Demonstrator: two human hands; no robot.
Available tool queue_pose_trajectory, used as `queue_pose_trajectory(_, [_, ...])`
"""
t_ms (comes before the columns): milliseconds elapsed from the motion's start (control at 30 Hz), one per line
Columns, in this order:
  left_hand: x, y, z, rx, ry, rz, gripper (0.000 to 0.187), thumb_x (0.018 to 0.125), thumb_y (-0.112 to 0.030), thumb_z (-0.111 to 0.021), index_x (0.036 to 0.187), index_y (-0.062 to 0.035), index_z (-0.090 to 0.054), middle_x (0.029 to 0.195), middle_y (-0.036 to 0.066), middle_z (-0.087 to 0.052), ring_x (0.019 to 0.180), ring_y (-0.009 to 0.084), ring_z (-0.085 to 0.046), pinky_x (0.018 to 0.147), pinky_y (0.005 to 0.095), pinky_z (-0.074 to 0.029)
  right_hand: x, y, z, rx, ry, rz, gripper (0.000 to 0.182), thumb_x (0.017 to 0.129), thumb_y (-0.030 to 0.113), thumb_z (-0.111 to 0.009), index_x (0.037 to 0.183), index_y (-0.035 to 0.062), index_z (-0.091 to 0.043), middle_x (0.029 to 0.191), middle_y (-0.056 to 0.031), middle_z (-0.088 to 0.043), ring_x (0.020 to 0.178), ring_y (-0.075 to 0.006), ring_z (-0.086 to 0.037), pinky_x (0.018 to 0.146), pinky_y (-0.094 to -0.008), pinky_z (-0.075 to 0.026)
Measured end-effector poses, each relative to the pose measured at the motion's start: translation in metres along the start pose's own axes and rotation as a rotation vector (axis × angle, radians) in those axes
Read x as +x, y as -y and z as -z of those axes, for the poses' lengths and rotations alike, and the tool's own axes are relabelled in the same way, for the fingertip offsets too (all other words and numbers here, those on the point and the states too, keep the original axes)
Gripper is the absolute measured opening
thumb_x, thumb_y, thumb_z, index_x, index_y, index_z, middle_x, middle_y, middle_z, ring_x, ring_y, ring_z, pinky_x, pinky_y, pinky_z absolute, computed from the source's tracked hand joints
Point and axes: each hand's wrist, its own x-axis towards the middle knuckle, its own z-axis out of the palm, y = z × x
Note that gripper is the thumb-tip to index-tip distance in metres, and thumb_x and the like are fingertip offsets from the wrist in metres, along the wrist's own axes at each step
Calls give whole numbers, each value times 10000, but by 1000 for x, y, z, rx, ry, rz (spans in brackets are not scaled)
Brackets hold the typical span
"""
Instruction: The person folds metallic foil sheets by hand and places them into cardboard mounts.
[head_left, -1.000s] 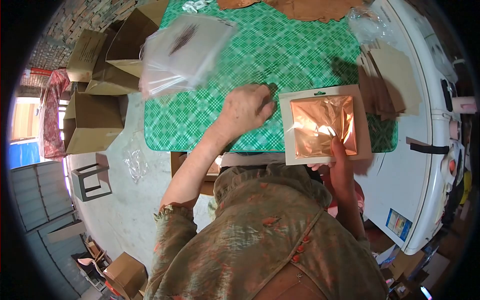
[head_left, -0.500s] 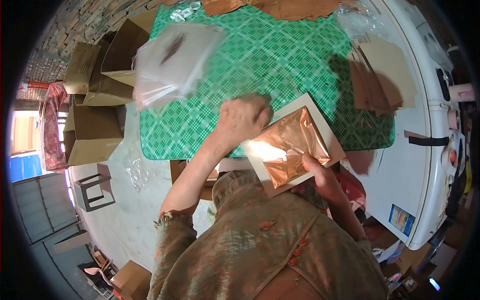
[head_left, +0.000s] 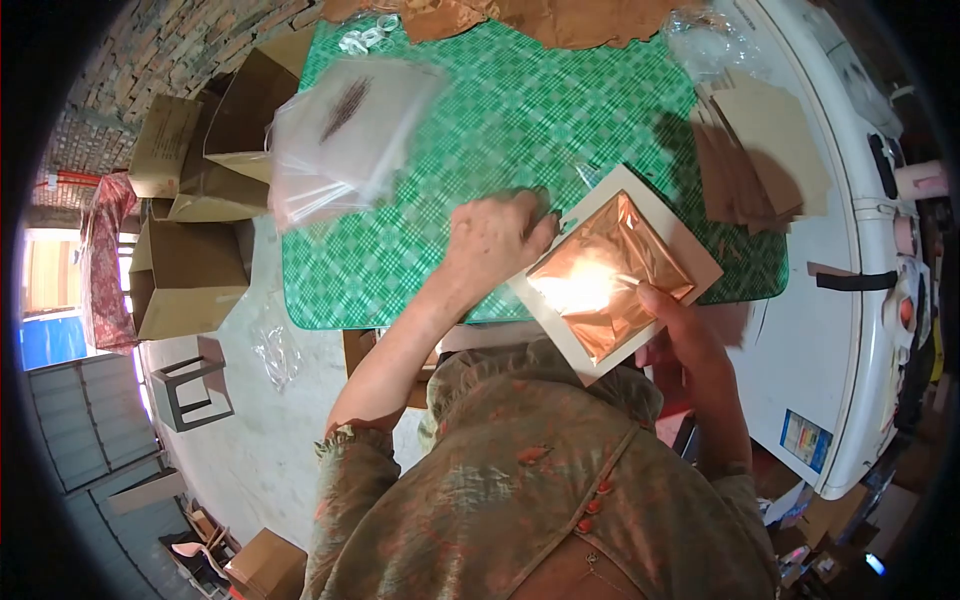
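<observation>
A cream card (head_left: pixel 702 262) with a shiny copper foil sheet (head_left: pixel 618 262) on it is tilted over the near edge of the green checked table (head_left: pixel 540 110). My right hand (head_left: pixel 672 312) grips its lower right side, the thumb lying on the foil. At the card's left edge is my left hand (head_left: pixel 500 235), its fingers curled closed; what they hold, if anything, is hidden. A stack of clear plastic sleeves (head_left: pixel 350 135) lies at the table's left. Cream cards (head_left: pixel 775 140) are piled to the right.
Open cardboard boxes (head_left: pixel 190 270) stand to the left, with a small grey stool (head_left: pixel 190 385) below them. Brown sheets (head_left: pixel 560 20) and crumpled clear plastic (head_left: pixel 705 40) lie along the far edge. A white appliance (head_left: pixel 800 330) is at the right.
The foil-topped card has shifted to the right and turned a little. Both my hands have moved rightward with it, and the right thumb still rests on the foil.
</observation>
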Motion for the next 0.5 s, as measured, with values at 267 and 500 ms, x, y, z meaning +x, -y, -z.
queue_pose_trajectory(267, [6,-1,-3,1,-8,17,295,902,-338,-686,827,-53,-715,604,111,-647,562,304,-663,544,413,-518,8,5,9,-62,41,-83,455,1001,412,-602,1251,32,-615,875,-63,-715,502,-113,-615,406,-228,-461])
queue_pose_trajectory(500, [19,-4,-15,3,-46,-31,290,900,-321,-669,801,-51,-705,655,106,-676,590,308,-682,569,419,-544,8,15,13,-12,44,-89,414,985,375,-628,1215,31,-640,825,-62,-710,495,-108,-608,405,-230,-462])
